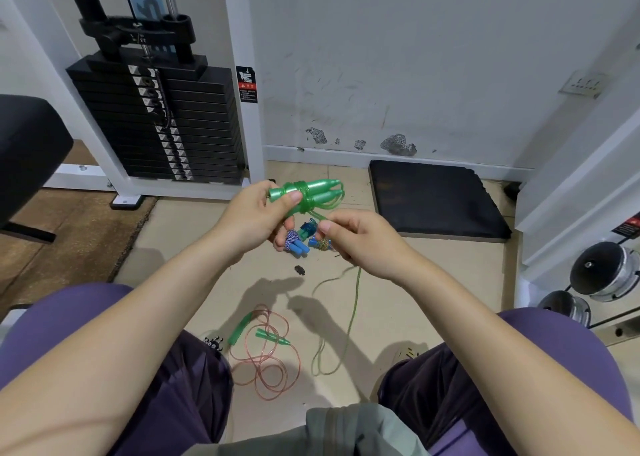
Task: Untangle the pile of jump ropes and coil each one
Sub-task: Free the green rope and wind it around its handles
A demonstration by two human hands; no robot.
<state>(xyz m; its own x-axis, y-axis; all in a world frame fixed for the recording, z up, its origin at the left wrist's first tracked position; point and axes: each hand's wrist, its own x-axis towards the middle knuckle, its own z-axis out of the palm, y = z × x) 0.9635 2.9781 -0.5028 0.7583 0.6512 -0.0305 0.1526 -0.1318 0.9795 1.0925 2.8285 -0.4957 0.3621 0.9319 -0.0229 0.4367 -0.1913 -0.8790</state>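
My left hand [256, 218] grips two green jump-rope handles [313, 192] held side by side, with green cord wound several turns around them. My right hand [360, 241] pinches that green cord [351, 320] just below the handles; the loose length hangs down and loops on the floor. Between my knees lies a pink-orange rope [273, 355] in loose loops with its green handles [242, 327]. Behind my hands, on the floor, sit bundled ropes with blue handles [299, 248], partly hidden by my fingers.
A weight-stack machine [156, 120] with a white frame stands at the far left. A black mat [436, 199] lies by the wall at right. Dumbbells [602, 275] sit on a rack at the right edge. A small dark object [299, 270] lies on the floor.
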